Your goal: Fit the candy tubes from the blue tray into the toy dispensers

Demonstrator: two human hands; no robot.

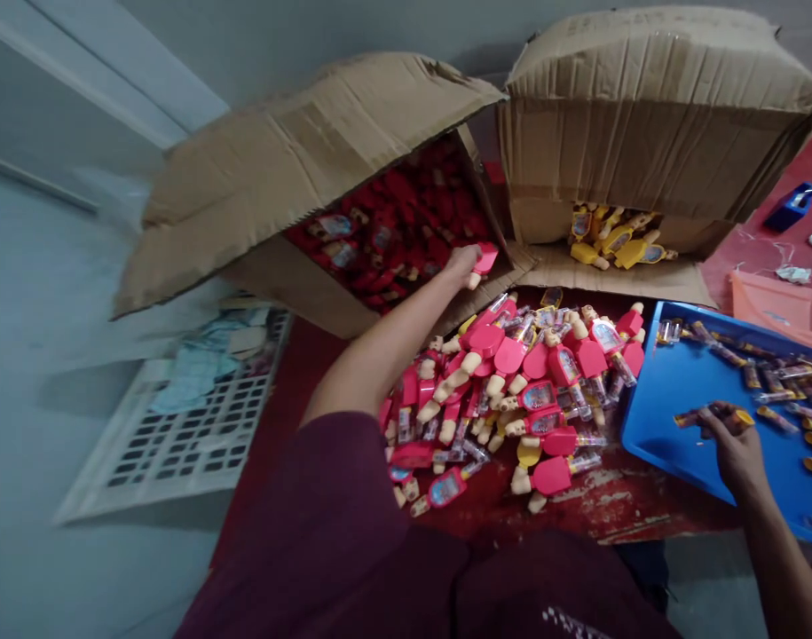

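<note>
Two hands logged: your left hand (462,264) grips a red toy (486,258) at the open carton (299,186), and your right hand (735,439) pinches a small tube (712,414) above the blue tray (658,426). Loose toys (512,390) lie heaped between them.

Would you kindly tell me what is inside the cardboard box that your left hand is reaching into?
The cardboard box holds packed red items, some with labels, near the left hand; anything beneath the top layer is hidden.
</note>
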